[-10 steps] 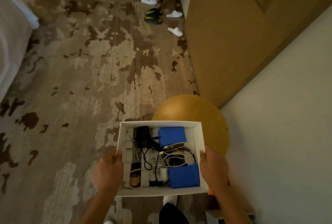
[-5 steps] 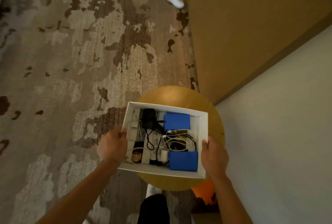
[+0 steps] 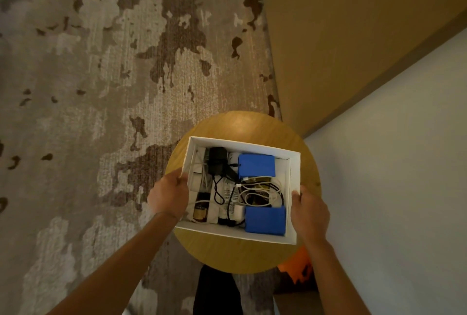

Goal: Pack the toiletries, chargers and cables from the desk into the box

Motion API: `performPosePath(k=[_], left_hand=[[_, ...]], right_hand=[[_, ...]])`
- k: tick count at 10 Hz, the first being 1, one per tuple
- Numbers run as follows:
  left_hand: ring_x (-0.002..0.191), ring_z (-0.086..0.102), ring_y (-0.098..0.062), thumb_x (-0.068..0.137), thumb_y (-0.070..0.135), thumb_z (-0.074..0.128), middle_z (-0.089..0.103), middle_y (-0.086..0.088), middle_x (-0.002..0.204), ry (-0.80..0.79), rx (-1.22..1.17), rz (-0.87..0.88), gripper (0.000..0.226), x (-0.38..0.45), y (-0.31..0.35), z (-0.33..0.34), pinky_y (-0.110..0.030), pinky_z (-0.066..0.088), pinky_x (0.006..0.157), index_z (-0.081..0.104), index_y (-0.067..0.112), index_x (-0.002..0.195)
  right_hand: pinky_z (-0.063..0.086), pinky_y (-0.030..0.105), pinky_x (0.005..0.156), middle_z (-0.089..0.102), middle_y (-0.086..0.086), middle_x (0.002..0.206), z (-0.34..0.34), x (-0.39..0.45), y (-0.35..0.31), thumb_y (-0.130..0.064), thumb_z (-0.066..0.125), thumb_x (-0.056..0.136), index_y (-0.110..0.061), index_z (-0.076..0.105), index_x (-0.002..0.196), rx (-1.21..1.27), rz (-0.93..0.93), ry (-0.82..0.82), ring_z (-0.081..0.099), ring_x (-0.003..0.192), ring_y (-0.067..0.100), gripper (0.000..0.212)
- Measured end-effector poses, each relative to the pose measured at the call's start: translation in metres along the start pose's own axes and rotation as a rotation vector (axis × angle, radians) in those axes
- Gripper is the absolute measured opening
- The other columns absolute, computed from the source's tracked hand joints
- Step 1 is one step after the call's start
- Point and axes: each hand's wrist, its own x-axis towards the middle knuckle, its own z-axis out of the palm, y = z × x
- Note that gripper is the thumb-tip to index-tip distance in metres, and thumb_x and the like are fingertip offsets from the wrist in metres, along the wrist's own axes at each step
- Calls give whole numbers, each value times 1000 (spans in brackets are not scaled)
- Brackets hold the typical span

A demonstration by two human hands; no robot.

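**Packed box held over a small round bench**

The left hand (image 3: pixel 168 197) grips the left wall of an open white cardboard box (image 3: pixel 292 203), fingers curled over its rim. The right hand (image 3: pixel 310 213) holds the right wall, thumb on the rim. The box sits over the middle of a round, golden wooden bench (image 3: pixel 242 122); whether it rests on the top or hovers just above cannot be told.

To set it down well, keep it level, centred away from the round edge, and let go with both hands together.

Inside lie two blue rectangular cases (image 3: pixel 256 165), a black charger (image 3: pixel 217 159) with its cable, coiled white cables (image 3: pixel 262 194) and small toiletry bottles (image 3: pixel 201 209) along the left wall. The box looks full.
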Motion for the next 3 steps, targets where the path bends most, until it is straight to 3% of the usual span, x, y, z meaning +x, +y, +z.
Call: performPosePath(k=[1,2,3], left_hand=[[61,60,-26,102,33,50,65,-3,66,-56,-25,1,26,2,4,-5,-33,49,56,74,28,112],[82,67,-30,103,35,49,73,-8,94,-228,56,79,33,5,9,-23,-39,55,71,66,23,128],[120,61,-32,102,34,53,62,-12,137,-336,-37,156,52,1,20,-67,-44,50,100,43,18,151]], right_hand=[[29,20,52,57,-4,72,-6,-1,-4,-29,54,103,-13,66,98,23,-5,-41,59,67,14,21],[34,23,54,55,-4,73,-27,0,-8,-28,53,103,-20,55,88,-60,-58,-192,56,68,14,17],[43,28,59,63,-1,77,-78,-4,-22,-23,50,102,-19,59,79,-59,-93,-261,64,76,21,25]])
